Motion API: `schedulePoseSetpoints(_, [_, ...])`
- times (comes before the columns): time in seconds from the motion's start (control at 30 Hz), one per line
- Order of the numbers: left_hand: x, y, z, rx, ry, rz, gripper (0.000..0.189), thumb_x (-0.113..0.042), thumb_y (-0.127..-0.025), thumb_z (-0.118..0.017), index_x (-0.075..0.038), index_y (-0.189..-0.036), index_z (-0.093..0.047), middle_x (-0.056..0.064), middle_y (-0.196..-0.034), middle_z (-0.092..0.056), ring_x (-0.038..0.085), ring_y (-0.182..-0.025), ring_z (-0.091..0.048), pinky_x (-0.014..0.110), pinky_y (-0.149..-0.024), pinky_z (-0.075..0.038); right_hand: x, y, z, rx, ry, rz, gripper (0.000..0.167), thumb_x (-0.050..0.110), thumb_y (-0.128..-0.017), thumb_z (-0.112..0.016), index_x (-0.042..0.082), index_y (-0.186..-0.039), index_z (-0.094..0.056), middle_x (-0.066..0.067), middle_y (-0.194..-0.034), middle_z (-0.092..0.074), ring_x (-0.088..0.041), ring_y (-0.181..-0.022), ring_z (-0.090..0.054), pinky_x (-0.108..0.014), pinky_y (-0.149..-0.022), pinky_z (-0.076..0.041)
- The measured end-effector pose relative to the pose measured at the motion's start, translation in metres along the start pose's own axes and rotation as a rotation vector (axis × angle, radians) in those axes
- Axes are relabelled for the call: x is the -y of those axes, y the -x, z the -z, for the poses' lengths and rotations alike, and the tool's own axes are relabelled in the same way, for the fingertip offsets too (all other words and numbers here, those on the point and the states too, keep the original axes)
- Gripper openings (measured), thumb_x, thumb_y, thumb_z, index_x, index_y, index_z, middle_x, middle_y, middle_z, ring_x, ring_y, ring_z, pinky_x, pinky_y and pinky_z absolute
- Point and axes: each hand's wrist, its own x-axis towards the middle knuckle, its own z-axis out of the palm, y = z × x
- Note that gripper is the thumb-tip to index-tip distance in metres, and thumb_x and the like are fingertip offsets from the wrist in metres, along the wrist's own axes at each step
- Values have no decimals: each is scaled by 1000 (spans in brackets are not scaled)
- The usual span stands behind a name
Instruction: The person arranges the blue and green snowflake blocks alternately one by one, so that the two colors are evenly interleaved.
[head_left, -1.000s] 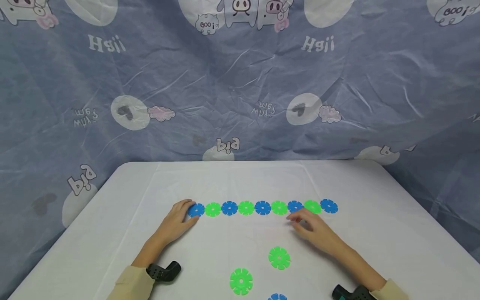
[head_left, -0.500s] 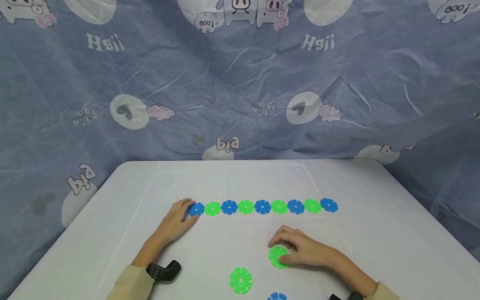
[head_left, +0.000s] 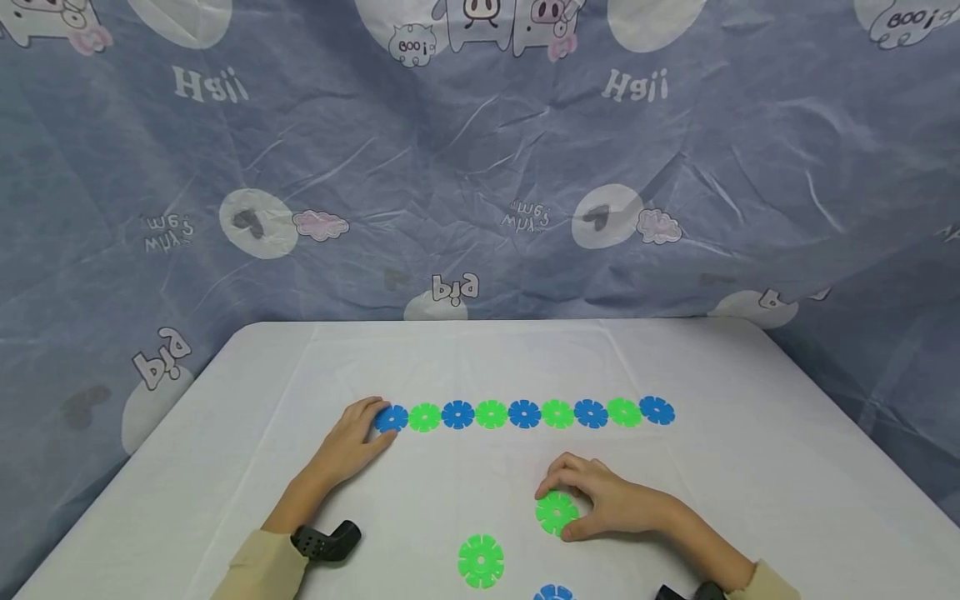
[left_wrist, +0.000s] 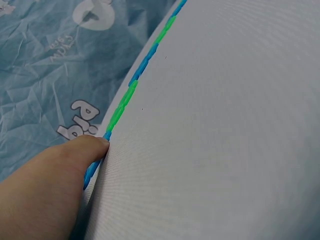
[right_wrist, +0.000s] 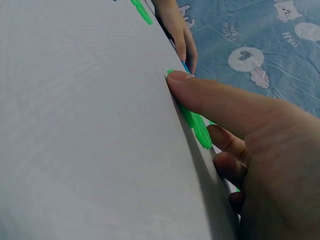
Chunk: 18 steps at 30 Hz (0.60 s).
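A row of alternating blue and green plastic snowflake discs lies across the white table. At its left end my left hand (head_left: 351,443) holds a blue snowflake disc (head_left: 393,418) between forefinger and thumb; the left wrist view shows the thumb (left_wrist: 90,147) against that disc. Nearer to me, my right hand (head_left: 611,497) grips a green snowflake disc (head_left: 555,512) by its rim, forefinger at the far side and thumb at the near side. In the right wrist view the thumb partly covers this green disc (right_wrist: 200,131).
Another green snowflake disc (head_left: 481,561) lies in front, left of my right hand. A blue snowflake disc (head_left: 554,592) is cut off by the bottom edge of the head view. Behind the white table (head_left: 480,358) hangs a printed blue-grey curtain (head_left: 420,167).
My right hand has come from the row toward me and leftward to the loose green disc, and its fingers have settled round the rim. The left hand has stayed in place.
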Motion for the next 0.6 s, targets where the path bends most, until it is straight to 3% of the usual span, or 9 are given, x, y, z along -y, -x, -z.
schedulePoseSetpoints(0.33, [1, 0, -1, 1, -4, 1, 57, -38, -86, -56, -4, -131, -45, 17, -137, -41, 35, -130, -34, 54, -104, -31, -1, 0, 1, -11, -51, 20, 40, 41, -76, -69, 30, -110, -51, 11, -104, -49, -4, -89, -37, -23, -73, -31])
schedulePoseSetpoints(0.6, [0, 1, -1, -7, -11, -5, 57, -37, -86, -55, -3, -131, -45, 18, -137, -40, 36, -129, -34, 54, -103, -31, -1, 2, 2, -9, -111, -42, 40, 38, -74, -71, 31, -109, -51, 9, -98, -51, -9, -91, -35, -23, -73, -31])
